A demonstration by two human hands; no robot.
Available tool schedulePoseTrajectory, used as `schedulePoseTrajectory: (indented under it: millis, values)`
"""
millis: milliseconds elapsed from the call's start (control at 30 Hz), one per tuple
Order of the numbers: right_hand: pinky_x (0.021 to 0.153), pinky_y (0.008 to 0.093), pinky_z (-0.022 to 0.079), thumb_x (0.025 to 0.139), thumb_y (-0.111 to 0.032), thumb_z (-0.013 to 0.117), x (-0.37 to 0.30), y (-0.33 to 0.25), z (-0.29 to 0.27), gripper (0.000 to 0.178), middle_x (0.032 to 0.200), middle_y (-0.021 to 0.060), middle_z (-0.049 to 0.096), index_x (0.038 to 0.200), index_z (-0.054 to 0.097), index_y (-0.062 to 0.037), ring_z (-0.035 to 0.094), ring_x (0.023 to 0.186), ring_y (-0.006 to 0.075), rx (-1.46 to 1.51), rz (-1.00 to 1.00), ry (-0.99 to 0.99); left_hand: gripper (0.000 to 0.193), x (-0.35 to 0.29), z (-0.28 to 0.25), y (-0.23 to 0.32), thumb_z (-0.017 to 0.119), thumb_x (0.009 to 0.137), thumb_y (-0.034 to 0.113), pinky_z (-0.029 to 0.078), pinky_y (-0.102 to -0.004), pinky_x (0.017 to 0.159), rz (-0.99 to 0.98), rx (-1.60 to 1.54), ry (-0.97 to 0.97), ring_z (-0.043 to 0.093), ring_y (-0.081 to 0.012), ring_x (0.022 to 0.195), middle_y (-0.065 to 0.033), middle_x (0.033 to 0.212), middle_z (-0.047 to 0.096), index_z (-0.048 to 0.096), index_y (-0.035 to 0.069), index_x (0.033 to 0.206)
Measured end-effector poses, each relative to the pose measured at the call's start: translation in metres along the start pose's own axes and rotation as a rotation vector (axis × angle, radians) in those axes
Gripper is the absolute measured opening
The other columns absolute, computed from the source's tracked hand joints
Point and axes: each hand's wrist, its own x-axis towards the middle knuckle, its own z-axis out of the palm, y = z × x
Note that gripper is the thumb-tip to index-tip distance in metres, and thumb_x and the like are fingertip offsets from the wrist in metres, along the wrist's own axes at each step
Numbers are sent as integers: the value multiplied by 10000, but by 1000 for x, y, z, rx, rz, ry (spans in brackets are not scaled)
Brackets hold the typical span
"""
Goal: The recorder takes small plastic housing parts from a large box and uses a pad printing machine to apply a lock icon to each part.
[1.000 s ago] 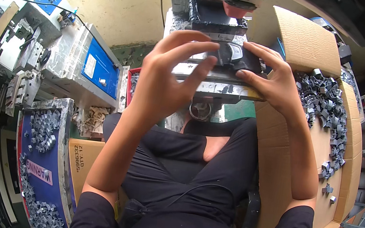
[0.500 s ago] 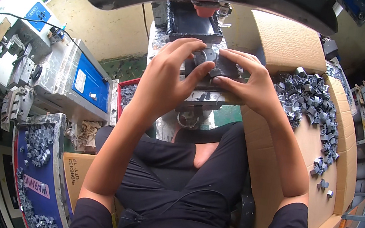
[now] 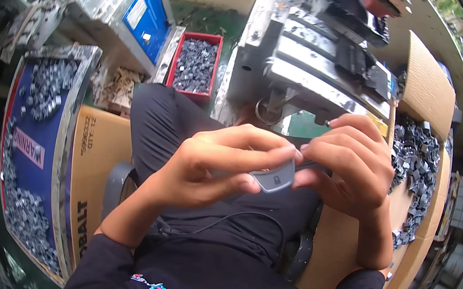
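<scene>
A small grey plastic part (image 3: 275, 179) with a curved edge and a dark printed symbol is held above my lap. My left hand (image 3: 213, 163) is closed on its left side, thumb below and fingers along the top. My right hand (image 3: 352, 164) pinches at the part's right edge, its fingertips nearly meeting those of the left. The fingers cover much of the part. Beyond my hands, a black fixture block (image 3: 359, 65) sits on the metal bed of a machine (image 3: 304, 50), with nothing grey visible on it.
A red bin (image 3: 216, 69) of small dark parts stands on the floor ahead. To the right, an open cardboard box (image 3: 347, 253) holds many grey parts. At left are a blue tray (image 3: 36, 171) with grey parts, another cardboard box (image 3: 94, 174) and a blue-panelled cabinet (image 3: 145, 19).
Both hands have come back from the machine's fixture to above my lap, bringing the grey plastic part. The view has swung left and down, and the fixture now stands bare.
</scene>
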Motion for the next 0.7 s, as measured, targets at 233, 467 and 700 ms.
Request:
schedulePoseTrajectory:
  millis: [233,467,700]
  values:
    - [725,325,537,734,-378,882,1,-9,9,355,697,-4,661,859,704,-97,656,639,173,51,9,-18,513,-13,0,-3,674,998,389,539,-427,948,-8,-113,-15,681,-335,1119,-253,1220,696,712,-60,1244]
    - [731,327,539,746,-386,875,0,-10,7,354,696,-2,661,860,707,-96,656,638,171,74,15,-8,395,-12,-2,-3,701,960,206,520,-394,1012,-9,-118,-77,665,-303,1193,-165,1295,681,708,9,1302]
    - [743,332,543,774,-390,860,-2,-11,5,333,703,0,668,845,705,-105,656,640,169,80,27,-9,528,-12,6,-2,688,971,417,530,-420,957,-25,-157,-7,678,-328,1122,-244,1217,698,733,-53,1206]
